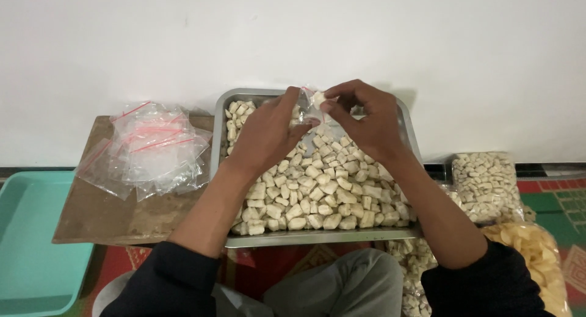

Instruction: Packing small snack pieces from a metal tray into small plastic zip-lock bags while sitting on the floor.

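Down at the near edge, grey trousers (342, 286) and dark sleeves (482, 286) frame the view, and just beyond the knees sits the metal tray (317, 236), its front lip catching the light, loaded almost rim to rim with pale, chunky cracker pieces (317, 195). To the right, a clear bag packed with the same pale pieces (485, 183) leans against the tray's side, with a bag of yellowish chips (537, 256) nearer and more bagged pieces spilling low beside the knee. On the left, a teal plastic tray (30, 231) lies on the patterned red floor mat (122, 262), and a brown board (116, 213) carries a loose heap of small clear zip bags with red seal strips (152, 146). Now up over the far half of the metal tray: the left hand (265, 134) has its fingers pinched together on the side of a small clear zip bag (310, 109), holding it up, while the right hand (366, 118) comes in from the other side, thumb and forefinger closed on a pale piece (318, 98) right at the bag's mouth. The bag hangs just above the pile, near the tray's back rim. Behind it all, a plain white wall (293, 36) fills the background, meeting a dark skirting strip on the right.
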